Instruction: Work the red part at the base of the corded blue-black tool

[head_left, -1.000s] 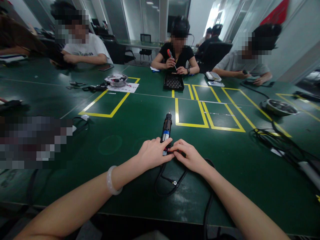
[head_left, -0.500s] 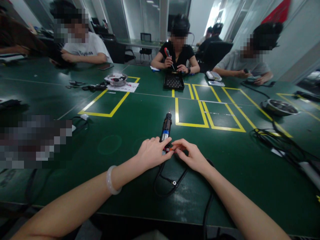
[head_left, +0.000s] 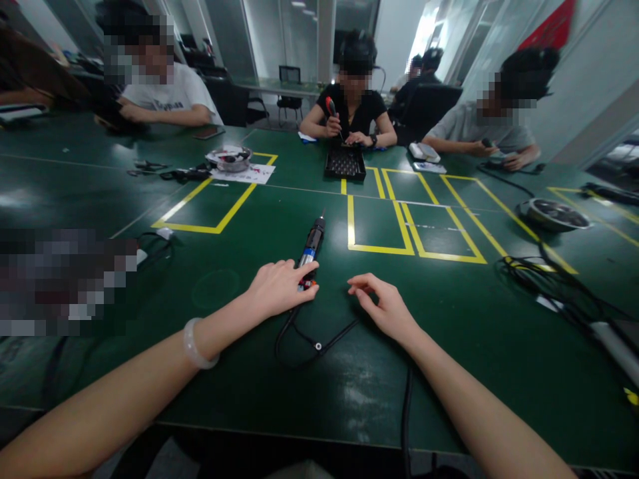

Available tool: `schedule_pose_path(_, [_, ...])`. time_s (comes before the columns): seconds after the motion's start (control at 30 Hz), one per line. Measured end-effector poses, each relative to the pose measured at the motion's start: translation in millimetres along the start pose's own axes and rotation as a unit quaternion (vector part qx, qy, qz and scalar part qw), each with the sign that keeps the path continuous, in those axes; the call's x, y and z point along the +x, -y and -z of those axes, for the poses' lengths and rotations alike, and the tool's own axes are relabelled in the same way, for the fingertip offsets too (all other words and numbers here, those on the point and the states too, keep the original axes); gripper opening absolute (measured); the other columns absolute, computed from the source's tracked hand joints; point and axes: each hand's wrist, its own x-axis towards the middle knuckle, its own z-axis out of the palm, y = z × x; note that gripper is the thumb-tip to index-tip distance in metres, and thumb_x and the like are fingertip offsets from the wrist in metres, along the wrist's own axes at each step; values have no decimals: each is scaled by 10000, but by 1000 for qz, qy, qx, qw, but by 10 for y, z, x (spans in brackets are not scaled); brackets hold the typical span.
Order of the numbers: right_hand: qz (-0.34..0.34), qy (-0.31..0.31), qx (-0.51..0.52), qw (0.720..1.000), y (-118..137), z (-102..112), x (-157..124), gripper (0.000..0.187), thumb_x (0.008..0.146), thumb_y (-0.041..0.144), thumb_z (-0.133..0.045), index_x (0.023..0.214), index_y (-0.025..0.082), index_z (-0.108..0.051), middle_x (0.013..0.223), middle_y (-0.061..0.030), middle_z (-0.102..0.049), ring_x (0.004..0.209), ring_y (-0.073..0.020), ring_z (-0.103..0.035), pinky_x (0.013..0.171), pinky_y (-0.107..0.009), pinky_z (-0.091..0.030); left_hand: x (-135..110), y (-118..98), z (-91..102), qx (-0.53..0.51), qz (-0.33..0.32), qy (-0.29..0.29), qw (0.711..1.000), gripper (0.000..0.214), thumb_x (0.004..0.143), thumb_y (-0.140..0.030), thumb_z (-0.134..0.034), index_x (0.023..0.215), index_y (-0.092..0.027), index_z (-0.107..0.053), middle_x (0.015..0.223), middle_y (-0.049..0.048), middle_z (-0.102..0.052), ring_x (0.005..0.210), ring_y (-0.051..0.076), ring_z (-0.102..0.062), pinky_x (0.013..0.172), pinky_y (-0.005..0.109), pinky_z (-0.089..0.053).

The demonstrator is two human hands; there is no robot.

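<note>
the green work table (head_left: 449, 346) fills the view, with yellow tape boxes (head_left: 379, 249) marked just beyond the hands. a black cable (head_left: 319, 346) loops between the forearms. the left hand (head_left: 277, 289) rests its fingers on the rear end of the electric screwdriver (head_left: 310, 247), not clenched round it. the right hand (head_left: 387, 307) is open and empty, near the tool but apart from it. the screwdriver lies on the table with its tip pointing away, seemingly not yet picked up.

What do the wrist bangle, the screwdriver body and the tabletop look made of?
Bangle: pale, milky, glossy; jade or glass, perhaps. Screwdriver: matte black plastic, it seems, with a shiny blue band. Tabletop: dark green mat, likely rubber, softly reflecting the lights.
</note>
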Motion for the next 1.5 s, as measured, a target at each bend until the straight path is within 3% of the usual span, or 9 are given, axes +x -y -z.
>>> schedule_pose_path(0.23, [11,-10,-2,1000,-22,-20,-12,226,917,128,-501,1087,209,-624,972,-52,-708,899,-176,-677,823,-316,-528,175,649,-24,24,77,48,996,660,923,-688,-272,1499,-388,-389,1068,126,-639,953,315,-638,777,386,-467])
schedule_pose_path(0.5, [18,2,-24,1000,5,-10,-8,192,931,129,-496,1023,205,-646,934,-42,-705,896,-178,-669,825,-316,-507,371,1570,-81,46,165,76,982,708,911,-715,-242,1521,-378,-366,1161,169,-629,1015,372,-615,795,416,-435])
schedule_pose_path(0.63, [15,14,-26,999,6,-23,-7,187,936,130,-498,1008,199,-656,940,-44,-703,891,-174,-663,819,-311,-500,467,2037,-139,63,205,55,975,717,917,-699,-320,1501,-301,-442,1116,130,-671,1026,342,-574,939,473,-356])
schedule_pose_path(0.77, [15,21,-26,999,10,-31,-4,180,944,141,-494,988,198,-659,925,-45,-700,881,-174,-661,807,-306,-498,532,2353,-130,59,229,33,971,697,934,-629,-431,1463,-179,-488,1043,105,-676,1052,289,-507,1030,537,-250])
schedule_pose_path(0.9, [13,24,-26,999,11,-31,5,175,941,133,-498,975,191,-659,913,-46,-698,868,-170,-659,799,-301,-495,543,2467,-111,58,255,30,965,662,949,-547,-476,1447,-111,-484,1063,146,-659,1042,284,-507,1004,548,-275])
schedule_pose_path(1.2, [12,34,-26,999,-1,-41,7,164,946,147,-499,961,195,-655,905,-43,-698,860,-170,-661,793,-300,-496,512,2386,-296,73,260,-18,963,675,952,-492,-448,1451,-39,-411,1257,224,-572,1078,298,-486,983,514,-285])
schedule_pose_path(1.37, [13,34,-30,999,4,-39,9,169,945,151,-496,963,199,-657,907,-45,-701,863,-172,-663,795,-302,-500,507,2395,-288,59,270,-12,961,732,930,-531,-459,1469,-42,-368,1262,247,-560,1049,310,-505,923,467,-327])
schedule_pose_path(1.5, [7,36,-28,999,6,-48,9,171,938,144,-495,960,198,-657,895,-45,-699,855,-172,-664,794,-306,-504,474,2374,-267,55,270,-18,961,641,963,-487,-392,1435,-53,-388,1238,233,-574,1018,297,-527,895,426,-332])
